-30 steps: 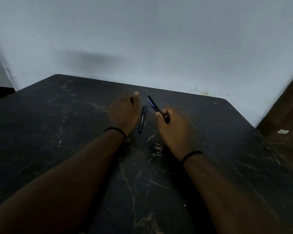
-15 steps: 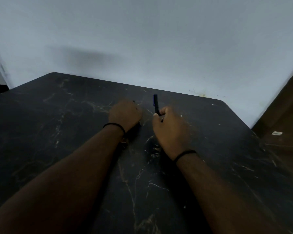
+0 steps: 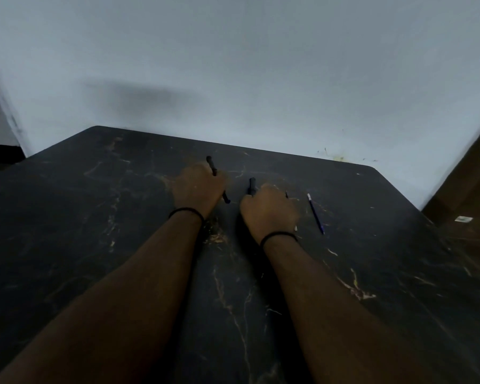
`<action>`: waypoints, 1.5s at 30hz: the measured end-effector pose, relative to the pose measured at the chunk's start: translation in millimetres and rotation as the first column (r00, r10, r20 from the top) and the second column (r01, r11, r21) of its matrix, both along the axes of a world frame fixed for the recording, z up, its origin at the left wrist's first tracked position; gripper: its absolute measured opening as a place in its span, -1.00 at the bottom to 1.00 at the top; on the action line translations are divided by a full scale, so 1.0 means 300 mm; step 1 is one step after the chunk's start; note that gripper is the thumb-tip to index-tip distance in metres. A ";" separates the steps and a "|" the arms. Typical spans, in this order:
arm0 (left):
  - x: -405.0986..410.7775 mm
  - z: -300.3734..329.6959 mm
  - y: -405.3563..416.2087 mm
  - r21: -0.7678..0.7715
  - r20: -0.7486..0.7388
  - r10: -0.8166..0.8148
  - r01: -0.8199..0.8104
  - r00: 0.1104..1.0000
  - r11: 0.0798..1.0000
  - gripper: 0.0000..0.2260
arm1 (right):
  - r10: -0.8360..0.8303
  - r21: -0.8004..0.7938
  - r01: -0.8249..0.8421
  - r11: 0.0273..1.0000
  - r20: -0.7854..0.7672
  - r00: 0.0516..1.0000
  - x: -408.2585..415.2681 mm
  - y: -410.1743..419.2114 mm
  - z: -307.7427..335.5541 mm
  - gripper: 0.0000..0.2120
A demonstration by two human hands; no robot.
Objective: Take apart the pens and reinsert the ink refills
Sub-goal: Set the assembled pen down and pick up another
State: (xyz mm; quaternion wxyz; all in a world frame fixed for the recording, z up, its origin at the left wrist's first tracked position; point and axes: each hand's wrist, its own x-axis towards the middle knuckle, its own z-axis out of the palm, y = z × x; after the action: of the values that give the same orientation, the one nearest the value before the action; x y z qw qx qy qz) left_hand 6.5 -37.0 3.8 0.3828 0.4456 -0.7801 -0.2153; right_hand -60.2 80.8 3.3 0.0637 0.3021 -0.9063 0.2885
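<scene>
My left hand (image 3: 198, 189) is closed around a black pen (image 3: 211, 164); its ends stick out above the knuckles and below the hand. My right hand (image 3: 269, 210) grips a second dark pen (image 3: 251, 184), whose top pokes up past the fist. A thin blue ink refill (image 3: 315, 213) with a pale tip lies on the table just right of my right hand, apart from it. A small pale piece (image 3: 295, 228) shows at the right wrist's edge; what it is stays unclear.
The dark marble-patterned table (image 3: 122, 217) runs back to a pale wall (image 3: 233, 65). Its right edge drops to a brown floor (image 3: 471, 195) with a small white scrap (image 3: 462, 219).
My left hand has picked up the black pen that lay on the table. My right hand's pen has swung from slanted to upright. A refill now lies to the right.
</scene>
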 end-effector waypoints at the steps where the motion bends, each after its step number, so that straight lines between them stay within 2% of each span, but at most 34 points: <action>1: -0.002 -0.002 0.000 -0.005 -0.005 -0.006 0.006 1.000 1.000 -0.65 | 0.003 0.005 -0.003 1.000 -0.014 1.000 -0.001 -0.007 -0.003 -0.75; 8: -0.010 -0.012 -0.004 -0.010 -0.037 -0.038 0.037 0.999 0.999 -0.64 | -0.009 0.002 0.009 1.000 -0.054 0.998 0.000 -0.039 -0.023 -0.71; 15: -0.007 -0.016 -0.004 -0.030 -0.045 -0.059 0.058 0.997 0.998 -0.66 | -0.028 -0.028 0.026 0.999 -0.068 0.997 0.006 -0.038 -0.028 -0.76; 19: -0.002 -0.011 0.005 -0.036 -0.042 -0.062 0.061 0.997 0.997 -0.66 | -0.014 -0.091 0.013 0.996 -0.002 1.000 -0.003 -0.025 -0.022 -0.74; 22: 0.001 -0.005 0.015 -0.065 -0.087 -0.064 0.058 0.994 0.996 -0.61 | -0.032 -0.206 0.043 0.978 0.055 0.998 -0.017 -0.003 -0.009 -0.69; 25: -0.008 0.000 0.022 -0.060 -0.192 -0.125 0.115 0.973 0.992 -0.61 | -0.022 -0.368 0.049 0.929 0.077 0.997 -0.033 0.034 0.003 -0.74; 28: -0.035 0.004 0.055 -0.046 -0.292 -0.224 0.220 0.930 0.974 -0.62 | 0.050 -0.570 0.017 0.821 0.102 0.994 -0.042 0.057 0.017 -0.75; 32: -0.066 -0.001 0.125 -0.108 -0.267 -0.443 0.430 0.856 0.896 -0.66 | 0.127 -0.716 0.082 0.693 0.234 0.964 -0.053 0.055 0.045 -0.69; 34: -0.072 -0.005 0.149 -0.182 -0.213 -0.498 0.467 0.840 0.865 -0.70 | 0.260 -0.759 0.126 0.639 0.367 0.893 -0.058 0.058 0.057 -0.64; 37: -0.076 -0.009 0.169 -0.272 -0.221 -0.581 0.523 0.783 0.808 -0.83 | 0.522 -0.795 0.118 0.595 0.493 0.696 -0.066 0.073 0.060 -0.71; 39: -0.073 -0.009 0.169 -0.299 -0.190 -0.594 0.531 0.781 0.793 -0.82 | 0.598 -0.818 0.112 0.564 0.498 0.628 -0.074 0.079 0.061 -0.77; 41: -0.071 -0.010 0.163 -0.298 -0.179 -0.548 0.486 0.817 0.822 -0.73 | 0.602 -0.845 0.159 0.510 0.483 0.635 -0.085 0.083 0.069 -0.78; 43: -0.073 -0.014 0.152 -0.279 -0.254 -0.481 0.412 0.839 0.867 -0.66 | 0.611 -0.870 0.178 0.459 0.455 0.648 -0.090 0.083 0.070 -0.79; 45: -0.073 -0.012 0.145 -0.238 -0.360 -0.422 0.356 0.832 0.904 -0.67 | 0.602 -0.867 0.121 0.484 0.431 0.673 -0.082 0.080 0.061 -0.78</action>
State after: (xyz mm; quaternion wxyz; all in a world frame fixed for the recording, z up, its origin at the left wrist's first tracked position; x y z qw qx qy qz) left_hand -15.3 6.5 0.3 0.5177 0.1908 -0.7733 -0.3123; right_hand -84.8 104.9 21.8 -0.1879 0.2360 -0.5409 0.7851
